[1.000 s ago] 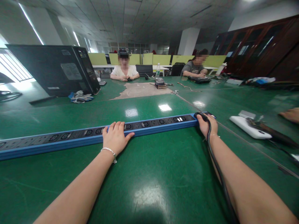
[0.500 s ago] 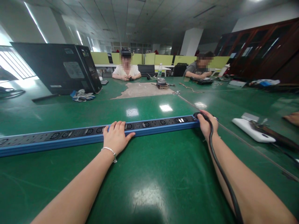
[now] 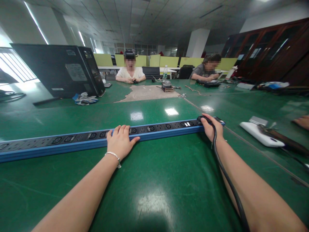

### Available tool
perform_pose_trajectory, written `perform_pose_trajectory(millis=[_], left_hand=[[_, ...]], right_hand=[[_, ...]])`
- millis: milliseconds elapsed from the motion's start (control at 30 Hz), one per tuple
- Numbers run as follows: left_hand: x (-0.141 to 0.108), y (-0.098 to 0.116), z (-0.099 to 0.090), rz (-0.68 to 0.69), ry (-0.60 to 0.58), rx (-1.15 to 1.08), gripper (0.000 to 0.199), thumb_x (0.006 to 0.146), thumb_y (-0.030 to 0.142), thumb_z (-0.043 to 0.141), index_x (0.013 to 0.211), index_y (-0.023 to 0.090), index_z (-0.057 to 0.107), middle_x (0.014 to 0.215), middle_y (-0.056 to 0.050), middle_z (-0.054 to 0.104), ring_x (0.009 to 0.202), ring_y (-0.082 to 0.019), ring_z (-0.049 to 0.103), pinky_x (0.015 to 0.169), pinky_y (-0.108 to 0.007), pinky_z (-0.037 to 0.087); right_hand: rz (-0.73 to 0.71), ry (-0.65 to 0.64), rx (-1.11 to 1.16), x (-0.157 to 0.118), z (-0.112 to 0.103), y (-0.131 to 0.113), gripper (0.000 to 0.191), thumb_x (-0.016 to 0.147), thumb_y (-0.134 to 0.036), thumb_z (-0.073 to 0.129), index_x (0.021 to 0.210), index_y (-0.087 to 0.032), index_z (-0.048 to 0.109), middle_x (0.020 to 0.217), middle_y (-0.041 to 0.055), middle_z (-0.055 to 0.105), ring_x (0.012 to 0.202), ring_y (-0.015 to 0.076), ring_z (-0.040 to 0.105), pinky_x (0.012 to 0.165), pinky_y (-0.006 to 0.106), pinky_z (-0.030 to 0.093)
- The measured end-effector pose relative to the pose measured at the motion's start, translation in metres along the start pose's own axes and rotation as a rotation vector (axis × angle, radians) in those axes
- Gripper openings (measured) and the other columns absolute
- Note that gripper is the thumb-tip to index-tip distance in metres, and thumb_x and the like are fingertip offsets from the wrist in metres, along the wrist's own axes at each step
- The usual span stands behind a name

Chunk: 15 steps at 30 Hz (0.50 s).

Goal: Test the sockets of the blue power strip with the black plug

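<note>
A long blue power strip [image 3: 72, 141] with several black sockets lies across the green table [image 3: 154, 180]. My left hand [image 3: 120, 141] rests flat on its middle, fingers over the top face and thumb on the table side. My right hand [image 3: 212, 129] sits at the strip's right end, fingers closed around a black plug [image 3: 202, 119] pressed against the strip. From that plug a thick black cable [image 3: 227, 180] runs back along my right forearm.
A black computer case [image 3: 62, 69] stands at the back left with work gloves [image 3: 84, 99] beside it. A white device [image 3: 258, 133] lies to the right. Two people sit at the table's far side; another person's hand [image 3: 301, 121] shows at the right edge.
My right hand with the plug has shifted slightly left along the strip's end, which now shows beyond it. My left hand has stayed in place.
</note>
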<state>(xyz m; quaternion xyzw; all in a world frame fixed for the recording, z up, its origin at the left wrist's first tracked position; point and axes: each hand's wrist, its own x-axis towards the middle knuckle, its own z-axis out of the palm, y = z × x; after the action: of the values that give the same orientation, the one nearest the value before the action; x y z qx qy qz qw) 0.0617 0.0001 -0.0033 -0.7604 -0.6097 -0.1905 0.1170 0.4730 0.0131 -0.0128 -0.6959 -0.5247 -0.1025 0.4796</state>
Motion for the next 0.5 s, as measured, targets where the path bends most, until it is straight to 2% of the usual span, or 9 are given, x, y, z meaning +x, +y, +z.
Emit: perform_pose_trajectory(millis=[333,500], left_hand=[[0.0004,-0.0007,0.0007,0.007,0.009,-0.005,0.062,0.083,0.06,0.037,0.128,0.018,0.046,0.132,-0.014,0.053,0.126,-0.031,0.039,0.102,-0.05,0.023],[0.0001,-0.0003,0.0011,0.007,0.005,0.008,0.062,0.083,0.06,0.038,0.128,0.018,0.046,0.132,-0.014,0.053,0.126,-0.031,0.039,0.102,-0.05,0.024]], right_hand=[[0.021,-0.019,0.002,-0.0019,-0.0022,-0.0047,0.041,0.077,-0.048,0.051,0.106,-0.025,0.068,0.093,0.0053,0.07,0.09,0.0247,0.062,0.085,0.04,0.046],[-0.043,-0.073,-0.085,-0.0033,-0.0022,-0.0081,0.039,0.076,-0.045,0.051,0.104,-0.024,0.069,0.094,0.0064,0.071,0.09,0.0259,0.063,0.086,0.04,0.045]])
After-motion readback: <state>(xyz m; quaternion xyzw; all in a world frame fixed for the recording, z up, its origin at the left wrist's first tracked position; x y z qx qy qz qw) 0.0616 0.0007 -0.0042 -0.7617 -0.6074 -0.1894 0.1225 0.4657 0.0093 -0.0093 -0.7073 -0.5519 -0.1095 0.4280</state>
